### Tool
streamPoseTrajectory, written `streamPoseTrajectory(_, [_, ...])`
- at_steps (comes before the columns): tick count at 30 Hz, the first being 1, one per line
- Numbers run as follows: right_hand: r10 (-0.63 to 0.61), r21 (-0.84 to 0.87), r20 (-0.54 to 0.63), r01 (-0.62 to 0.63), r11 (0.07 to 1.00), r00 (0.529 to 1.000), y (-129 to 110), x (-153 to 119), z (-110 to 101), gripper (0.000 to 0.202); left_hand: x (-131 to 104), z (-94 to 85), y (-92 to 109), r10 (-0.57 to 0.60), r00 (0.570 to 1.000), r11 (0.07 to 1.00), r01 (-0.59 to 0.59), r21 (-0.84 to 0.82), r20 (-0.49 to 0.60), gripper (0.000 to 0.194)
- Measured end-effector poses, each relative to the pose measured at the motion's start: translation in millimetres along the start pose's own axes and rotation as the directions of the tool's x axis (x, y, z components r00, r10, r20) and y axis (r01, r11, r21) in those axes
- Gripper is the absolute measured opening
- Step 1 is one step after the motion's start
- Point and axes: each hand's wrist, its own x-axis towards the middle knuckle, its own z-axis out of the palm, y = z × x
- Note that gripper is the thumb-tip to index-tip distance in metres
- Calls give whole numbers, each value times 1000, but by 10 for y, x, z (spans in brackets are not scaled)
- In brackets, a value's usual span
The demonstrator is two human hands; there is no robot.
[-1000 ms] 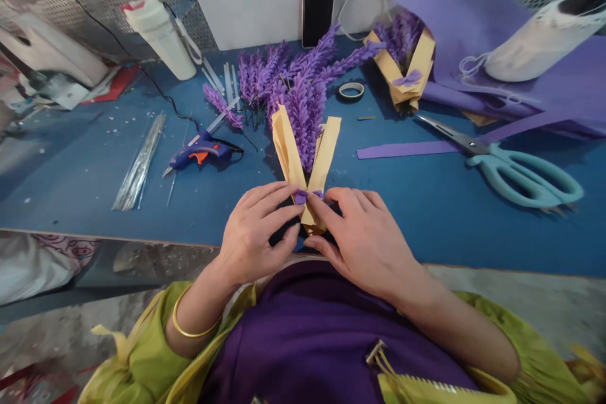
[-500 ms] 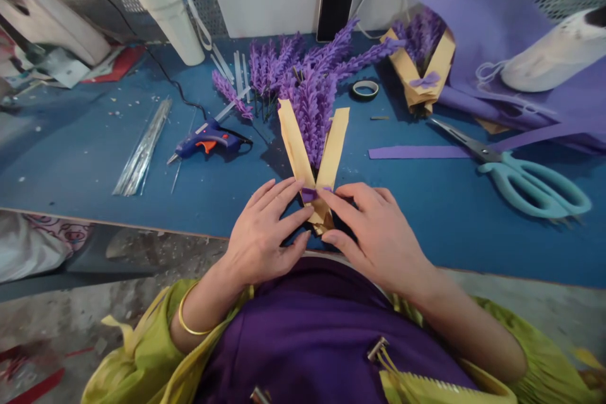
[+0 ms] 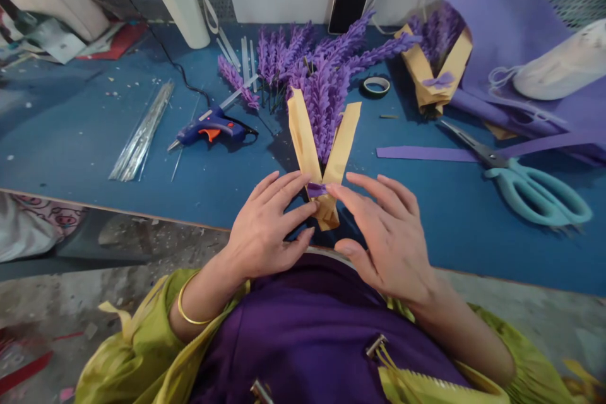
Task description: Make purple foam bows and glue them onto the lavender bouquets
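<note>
A small bouquet of purple lavender stems (image 3: 324, 120) lies in front of me in a folded tan paper wrapper (image 3: 341, 145) that opens in a V. Across the wrapper's narrow lower part sits a small purple bow (image 3: 317, 190). My left hand (image 3: 267, 221) rests its stretched fingertips on the wrapper's left side, by the bow. From the other side, my right hand (image 3: 391, 227) touches the bow's right end with its index fingertip, its thumb and other fingers spread apart. Fingertips partly cover the bow's ends.
Loose lavender stems (image 3: 284, 57) lie behind the bouquet. To the left are a blue glue gun (image 3: 213, 126), thin wires (image 3: 144, 132) and a white bottle (image 3: 177, 0). To the right are scissors (image 3: 534, 189), a purple strip (image 3: 426, 153), a tape roll (image 3: 375, 86) and another wrapped bouquet (image 3: 433, 69).
My right hand has opened wider, its thumb drawn back from the wrapper's lower end. My left hand stays on the wrapper. The view has shifted slightly.
</note>
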Motion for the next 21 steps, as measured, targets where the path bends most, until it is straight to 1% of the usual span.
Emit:
streamPoseTrajectory(7, [-9, -78, 76, 15, 997, 997, -19, 20, 58, 66, -6, 13, -4, -6, 1000, 1000, 6, -4, 12, 27])
streamPoseTrajectory(10, [-5, -63, 88, 11, 998, 996, -18, 18, 50, 65, -3, 14, -3, -3, 1000, 1000, 3, -4, 10, 27])
streamPoseTrajectory(12, [31, 7, 50, -31, 999, 998, -5, 9, 27, 56, 1, 9, -2, -4, 1000, 1000, 4, -2, 9, 28])
streamPoseTrajectory(13, [77, 46, 11, -77, 996, 997, 6, 3, 12, 48, 3, 5, 0, -5, 1000, 1000, 5, -1, 7, 29])
streamPoseTrajectory(15, [198, 94, -81, -190, 977, 977, 32, -8, -17, 35, 5, -4, 3, -5, 1000, 1000, 5, -4, 2, 31])
streamPoseTrajectory(17, [284, 91, -145, -273, 958, 948, 61, -8, -34, 27, 6, -12, 7, -3, 1000, 1000, 3, -11, -7, 30])
streamPoseTrajectory(19, [299, 69, -162, -291, 954, 940, 91, 13, -32, 21, 10, -18, 12, -1, 1000, 1000, 1, -22, -15, 30])
streamPoseTrajectory(21, [294, 59, -135, -288, 956, 946, 119, 57, -14, 18, 19, -24, 17, -1, 1000, 999, 0, -35, -27, 30])
